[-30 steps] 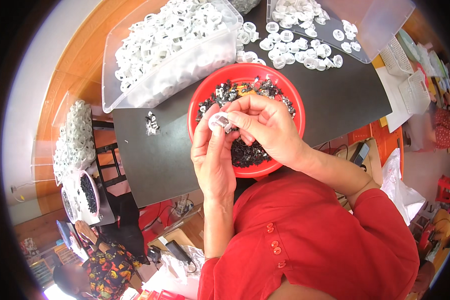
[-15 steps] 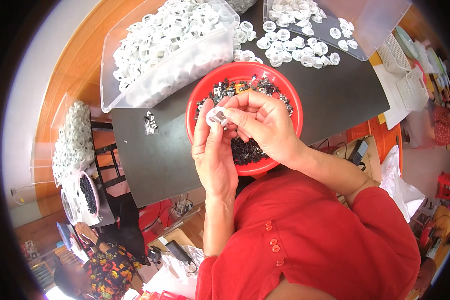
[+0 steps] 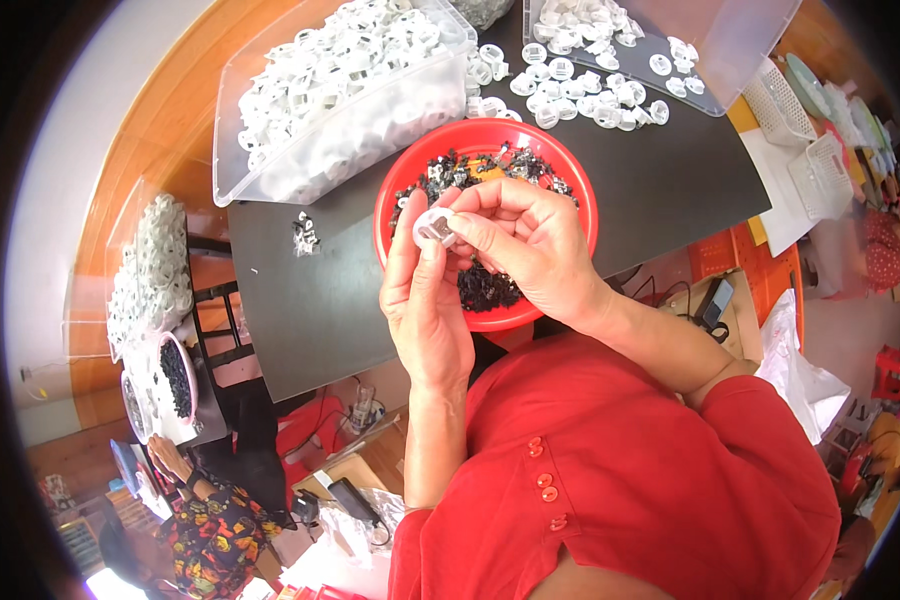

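Note:
My left hand [image 3: 422,300] and my right hand [image 3: 530,248] meet over a red bowl [image 3: 392,190] that holds several small black parts [image 3: 482,288]. Both hands pinch one small white ring-shaped plastic piece [image 3: 434,226] between their fingertips. The right-hand fingers press on it from the right, the left thumb and fingers back it from the left. Whether a black part sits in the white piece I cannot tell.
The bowl stands on a dark table [image 3: 310,310]. A clear tub [image 3: 330,90] full of white pieces lies at the back left, another clear tray [image 3: 710,60] at the back right, with loose white pieces [image 3: 580,95] between. A few small parts [image 3: 303,233] lie left of the bowl. Another person [image 3: 210,520] works at lower left.
Both hands stay over the bowl with the white piece. The fingers have shifted slightly on it; nothing was picked up or let go.

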The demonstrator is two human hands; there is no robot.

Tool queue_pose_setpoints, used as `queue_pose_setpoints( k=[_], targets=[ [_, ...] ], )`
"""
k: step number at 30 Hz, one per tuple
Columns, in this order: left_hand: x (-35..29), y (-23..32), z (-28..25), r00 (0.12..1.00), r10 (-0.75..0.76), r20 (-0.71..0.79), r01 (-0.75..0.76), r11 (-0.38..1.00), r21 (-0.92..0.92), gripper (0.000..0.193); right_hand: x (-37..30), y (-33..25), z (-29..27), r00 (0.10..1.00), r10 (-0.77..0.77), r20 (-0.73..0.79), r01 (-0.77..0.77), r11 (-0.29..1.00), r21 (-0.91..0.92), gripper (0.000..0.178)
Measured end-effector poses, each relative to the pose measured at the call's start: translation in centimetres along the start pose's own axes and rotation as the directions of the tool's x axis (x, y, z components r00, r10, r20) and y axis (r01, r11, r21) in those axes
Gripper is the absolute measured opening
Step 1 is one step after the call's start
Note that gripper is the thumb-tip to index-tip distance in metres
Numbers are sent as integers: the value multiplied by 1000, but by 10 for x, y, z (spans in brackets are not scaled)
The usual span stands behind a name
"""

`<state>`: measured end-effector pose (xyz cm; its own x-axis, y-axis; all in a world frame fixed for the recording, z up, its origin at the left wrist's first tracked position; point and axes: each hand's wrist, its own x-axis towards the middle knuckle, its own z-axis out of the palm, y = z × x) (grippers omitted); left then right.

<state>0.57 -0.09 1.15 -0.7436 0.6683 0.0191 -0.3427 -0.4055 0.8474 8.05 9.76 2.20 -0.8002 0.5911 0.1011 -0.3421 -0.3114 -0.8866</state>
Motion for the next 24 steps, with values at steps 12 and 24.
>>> queue_pose_setpoints(
  k=[12,24],
  targets=[
    [-12,-1,-2,996,-31,-85,25,997,-75,43,-15,12,5,982,-191,0,187,959,-211,15],
    [1,-5,-9,998,-53,23,56,991,-126,44,-1,-5,-5,943,-331,40,297,778,-554,10]
  ],
)
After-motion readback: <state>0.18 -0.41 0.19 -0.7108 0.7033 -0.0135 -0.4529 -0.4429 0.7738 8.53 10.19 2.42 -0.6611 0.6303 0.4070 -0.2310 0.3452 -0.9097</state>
